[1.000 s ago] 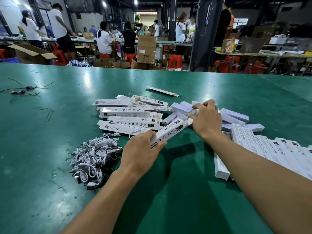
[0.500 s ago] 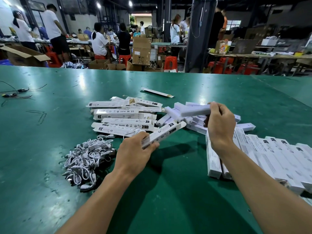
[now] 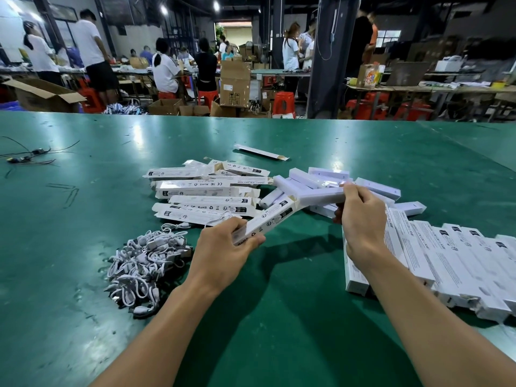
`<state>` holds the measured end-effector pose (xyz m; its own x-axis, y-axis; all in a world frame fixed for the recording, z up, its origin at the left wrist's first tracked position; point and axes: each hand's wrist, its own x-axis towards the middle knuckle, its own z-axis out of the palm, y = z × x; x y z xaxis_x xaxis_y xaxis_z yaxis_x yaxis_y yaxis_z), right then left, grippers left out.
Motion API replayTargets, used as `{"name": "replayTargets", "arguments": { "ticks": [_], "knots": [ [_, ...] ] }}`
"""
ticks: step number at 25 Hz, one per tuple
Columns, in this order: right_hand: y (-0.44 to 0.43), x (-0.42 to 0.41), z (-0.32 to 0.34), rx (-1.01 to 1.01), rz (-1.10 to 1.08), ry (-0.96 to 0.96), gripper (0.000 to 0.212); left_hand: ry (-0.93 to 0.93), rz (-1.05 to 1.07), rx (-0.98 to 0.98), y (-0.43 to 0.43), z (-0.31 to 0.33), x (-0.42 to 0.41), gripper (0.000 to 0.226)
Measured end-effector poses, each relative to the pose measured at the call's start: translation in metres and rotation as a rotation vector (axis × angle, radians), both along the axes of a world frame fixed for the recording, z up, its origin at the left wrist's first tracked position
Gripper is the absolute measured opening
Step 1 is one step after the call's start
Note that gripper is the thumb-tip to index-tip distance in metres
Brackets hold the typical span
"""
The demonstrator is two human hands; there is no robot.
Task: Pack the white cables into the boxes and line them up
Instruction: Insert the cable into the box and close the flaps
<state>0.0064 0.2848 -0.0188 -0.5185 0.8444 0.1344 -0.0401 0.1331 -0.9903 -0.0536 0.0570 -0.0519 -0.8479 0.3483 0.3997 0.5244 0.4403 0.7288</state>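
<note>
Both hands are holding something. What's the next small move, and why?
Probably slide the plain white rectangular bar in the right hand into the printed white cardboard box held by the left hand: its end sits at the box's open mouth.

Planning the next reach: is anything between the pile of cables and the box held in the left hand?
Only bare table lies between the cables and the left hand holding the box. But at the box's open far end, the right hand holds a white bar against the opening.
</note>
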Motion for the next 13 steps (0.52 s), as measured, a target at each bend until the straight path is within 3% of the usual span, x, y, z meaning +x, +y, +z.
{"name": "replayTargets", "arguments": {
  "ticks": [7, 13],
  "knots": [
    [-0.0031, 0.0051, -0.0039, 0.164, 0.011, -0.037, 0.029, 0.016, -0.026, -0.036, -0.0004, -0.0004, 0.0023, 0.027],
    [-0.0035, 0.0063, -0.0002, 0.191, -0.001, 0.007, 0.027, 0.014, 0.008, -0.019, -0.0007, -0.0003, 0.0022, 0.027]
  ]
}}
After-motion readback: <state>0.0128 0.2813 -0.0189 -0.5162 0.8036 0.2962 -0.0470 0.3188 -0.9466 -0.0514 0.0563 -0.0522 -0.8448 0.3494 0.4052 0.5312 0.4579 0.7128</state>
